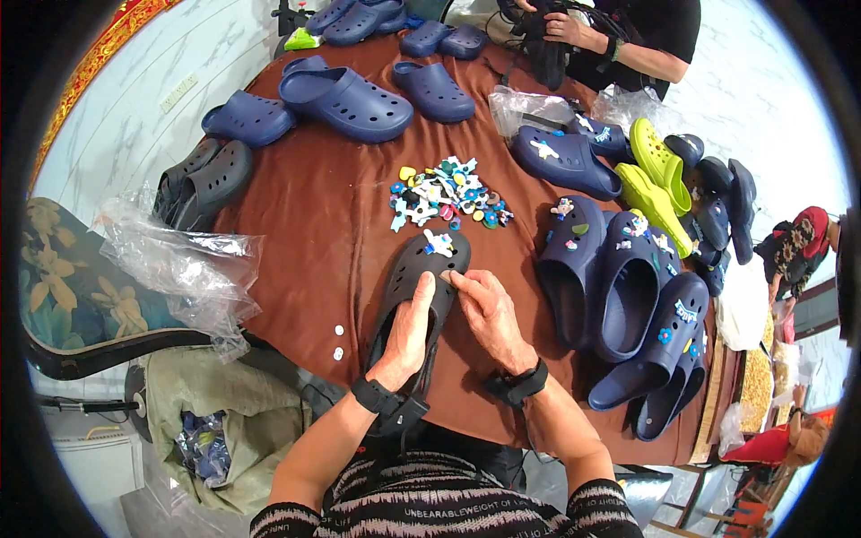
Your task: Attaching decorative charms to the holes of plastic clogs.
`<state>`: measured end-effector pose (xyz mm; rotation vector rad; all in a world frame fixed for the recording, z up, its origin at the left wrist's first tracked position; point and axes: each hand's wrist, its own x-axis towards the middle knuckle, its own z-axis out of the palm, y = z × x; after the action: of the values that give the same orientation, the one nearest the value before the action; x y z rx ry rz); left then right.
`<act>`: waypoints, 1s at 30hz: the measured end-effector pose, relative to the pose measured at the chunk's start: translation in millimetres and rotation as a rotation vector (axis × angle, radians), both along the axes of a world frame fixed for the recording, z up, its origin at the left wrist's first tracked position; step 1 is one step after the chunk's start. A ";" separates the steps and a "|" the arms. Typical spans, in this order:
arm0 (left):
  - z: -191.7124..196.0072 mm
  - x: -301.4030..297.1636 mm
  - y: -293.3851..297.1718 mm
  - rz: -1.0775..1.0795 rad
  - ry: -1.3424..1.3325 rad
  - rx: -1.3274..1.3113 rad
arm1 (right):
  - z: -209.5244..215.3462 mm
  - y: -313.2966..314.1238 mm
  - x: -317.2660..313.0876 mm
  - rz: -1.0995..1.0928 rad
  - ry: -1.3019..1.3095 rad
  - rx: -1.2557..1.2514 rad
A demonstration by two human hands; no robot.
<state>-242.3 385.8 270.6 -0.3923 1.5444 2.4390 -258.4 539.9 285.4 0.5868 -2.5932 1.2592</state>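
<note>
A black clog lies on the brown cloth in front of me, its toe pointing away. One white charm with coloured spots sits on its perforated toe. My left hand reaches into the clog's opening and grips its upper, thumb on top. At the upper's right edge, my right hand pinches something small between thumb and fingertips, too small to name. Just beyond the toe lies a heap of small colourful shoe charms.
Decorated navy clogs and lime clogs crowd the right side. Plain navy clogs stand at the far left, near a dark pair. Clear plastic bags hang over the left edge. Across the table, another person's hand handles a dark object.
</note>
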 end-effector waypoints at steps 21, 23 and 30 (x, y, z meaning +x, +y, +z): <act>11.7 5.9 -0.8 0.043 0.019 0.368 | -6.1 36.9 -70.2 -0.280 0.135 0.174; 9.5 4.6 -3.7 0.062 0.011 0.406 | -13.8 40.4 -91.9 -0.370 0.126 0.189; 7.4 1.2 -2.3 0.016 0.076 0.442 | -38.4 60.6 -135.1 -0.452 -0.028 0.420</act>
<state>-241.1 383.5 278.0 -0.2297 0.9805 2.7338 -393.6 600.5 247.0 0.0256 -2.8056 0.5935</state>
